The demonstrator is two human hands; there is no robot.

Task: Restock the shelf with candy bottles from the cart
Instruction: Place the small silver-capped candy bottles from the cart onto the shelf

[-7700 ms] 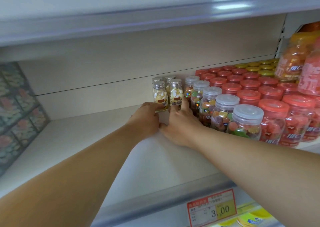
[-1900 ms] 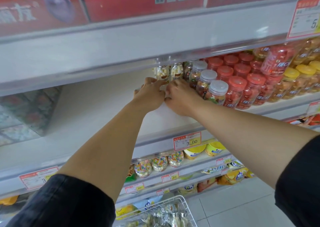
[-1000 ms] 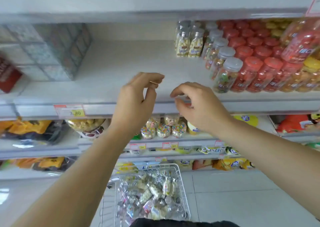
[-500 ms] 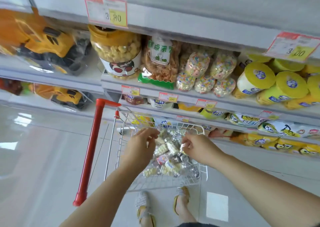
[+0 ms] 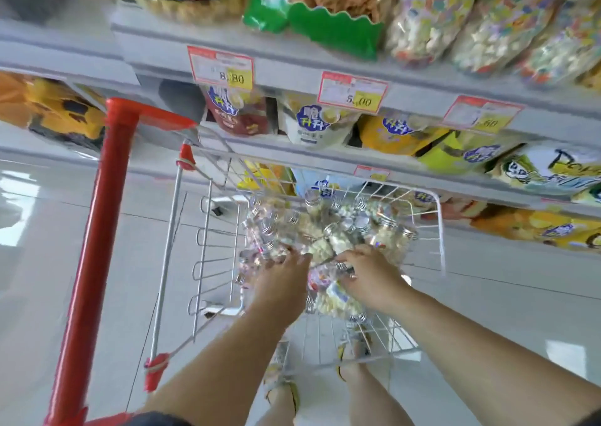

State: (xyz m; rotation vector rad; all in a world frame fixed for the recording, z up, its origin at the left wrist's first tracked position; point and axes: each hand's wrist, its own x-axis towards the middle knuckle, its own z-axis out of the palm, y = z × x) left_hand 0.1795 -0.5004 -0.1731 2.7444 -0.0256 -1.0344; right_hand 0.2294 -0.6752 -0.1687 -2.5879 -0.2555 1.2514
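Several small clear candy bottles (image 5: 341, 224) with silver caps lie heaped in the white wire cart basket (image 5: 439, 230) below me. Both hands are down in the heap, side by side. My left hand (image 5: 283, 274) reaches into the left middle of the pile, its fingertips among the bottles; motion blur hides whether it holds one. My right hand (image 5: 369, 271) has its fingers curled over a candy bottle whose silver cap shows by the thumb. The candy shelf higher up is out of view.
The cart's red handle bar (image 5: 107, 230) runs down the left side. Lower shelves with snack bags (image 5: 312, 120) and price tags (image 5: 353, 92) stand just beyond the basket. My feet (image 5: 283, 390) show under the cart on the pale tiled floor.
My hands left the upper shelf, came down empty and sank into the bottle pile in the cart. My view swung down from the shelf to the basket.
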